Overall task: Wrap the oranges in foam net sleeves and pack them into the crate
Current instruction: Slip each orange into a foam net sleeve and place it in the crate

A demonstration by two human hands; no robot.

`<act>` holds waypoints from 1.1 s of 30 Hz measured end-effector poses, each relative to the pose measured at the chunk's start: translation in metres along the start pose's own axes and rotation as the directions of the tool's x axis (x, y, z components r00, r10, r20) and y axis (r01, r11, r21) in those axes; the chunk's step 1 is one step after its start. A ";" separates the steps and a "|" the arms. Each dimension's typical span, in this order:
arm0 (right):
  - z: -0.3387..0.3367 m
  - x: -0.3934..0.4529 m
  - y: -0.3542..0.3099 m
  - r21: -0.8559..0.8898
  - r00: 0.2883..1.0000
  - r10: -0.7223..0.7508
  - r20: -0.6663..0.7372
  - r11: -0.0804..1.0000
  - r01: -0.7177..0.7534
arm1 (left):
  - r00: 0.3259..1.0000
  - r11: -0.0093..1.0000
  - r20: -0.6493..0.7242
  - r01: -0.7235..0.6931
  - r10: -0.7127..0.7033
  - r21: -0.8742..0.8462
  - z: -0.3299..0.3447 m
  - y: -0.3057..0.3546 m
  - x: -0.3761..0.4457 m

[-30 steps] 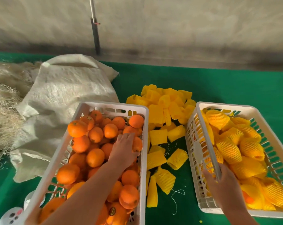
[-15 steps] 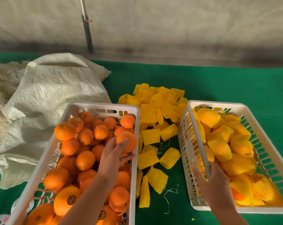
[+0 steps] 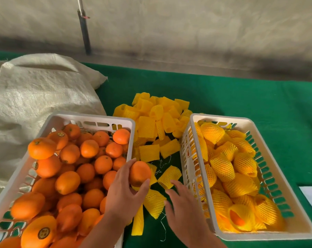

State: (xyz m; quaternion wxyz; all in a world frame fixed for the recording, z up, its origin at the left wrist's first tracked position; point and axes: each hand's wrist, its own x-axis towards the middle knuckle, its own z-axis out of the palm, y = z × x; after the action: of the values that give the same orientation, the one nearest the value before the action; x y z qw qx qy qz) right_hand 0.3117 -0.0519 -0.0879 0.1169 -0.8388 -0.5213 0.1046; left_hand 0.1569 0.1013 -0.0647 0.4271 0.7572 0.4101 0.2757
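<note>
A bare orange (image 3: 140,173) sits in the left hand (image 3: 124,196) at lower centre of the frame, just past the right rim of the left crate (image 3: 90,118). The fruit is slightly oval, its long axis running from lower left to upper right; where its stem end points cannot be told. The thumb and fingers curl round it from below and from the left side, clamped on the fruit.

Just right of it, the right hand (image 3: 184,210) hovers over the green cloth (image 3: 259,101) with its fingers spread and loosely bent, holding nothing, the fingertips close to a flattened yellow foam sleeve (image 3: 169,176). More loose sleeves (image 3: 157,120) lie heaped between the two crates, up toward centre frame, with a few white threads among them.

The left crate is piled with unwrapped oranges (image 3: 67,181), some bearing round stickers. The right crate (image 3: 221,117) holds oranges already inside yellow netting (image 3: 223,167).

A pale woven sack (image 3: 35,93) slumps at upper left, and a dark pole (image 3: 84,31) stands against the wall behind.
</note>
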 end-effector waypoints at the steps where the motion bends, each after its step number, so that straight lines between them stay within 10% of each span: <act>1: 0.006 0.011 -0.001 -0.038 0.995 0.019 0.100 0.999 -0.015 | 1.000 0.999 0.010 -0.012 0.011 0.032 0.001 0.001 0.000; 12: 0.072 0.090 0.012 -0.357 0.815 0.287 0.503 0.928 -0.107 | 0.994 0.976 0.101 -0.050 0.029 0.213 0.005 0.006 0.003; 22: -0.017 0.062 0.011 0.226 0.965 0.218 -0.147 0.957 -0.181 | 0.986 0.959 0.169 -0.050 0.002 0.280 0.004 0.011 0.003; 33: -0.086 0.051 -0.007 0.256 0.977 0.118 -0.180 0.964 -0.069 | 0.951 0.979 0.300 0.009 -0.072 0.206 -0.006 0.048 -0.003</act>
State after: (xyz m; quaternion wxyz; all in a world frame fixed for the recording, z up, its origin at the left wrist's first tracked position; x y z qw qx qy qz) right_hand 0.3534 -0.0109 -0.0072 0.2658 -0.8476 -0.4500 0.0923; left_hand 0.1696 0.0866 -0.0202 0.4118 0.8215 0.3806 0.1034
